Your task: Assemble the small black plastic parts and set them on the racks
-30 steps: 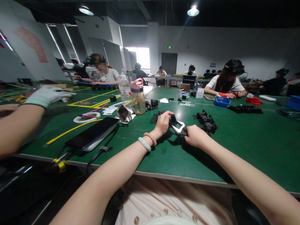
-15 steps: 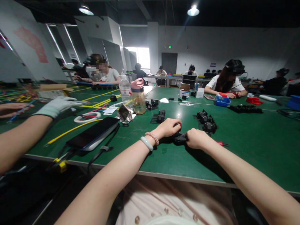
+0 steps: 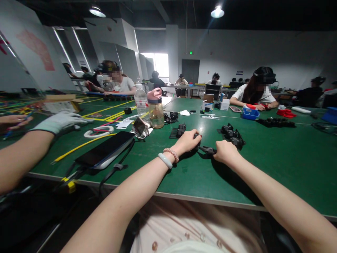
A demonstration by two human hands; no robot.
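A pale, smooth bangle (image 3: 165, 160) and a pink beaded bracelet (image 3: 171, 152) circle the left wrist; the pale pink garment (image 3: 158, 218) bears small round ornaments; forearms bare.

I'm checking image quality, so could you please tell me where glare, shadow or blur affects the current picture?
In the head view, the window is washed out and a ceiling lamp glares; in that same view, shadow darkens the green table under the right hand, and the co-worker's gloved hand looks soft.
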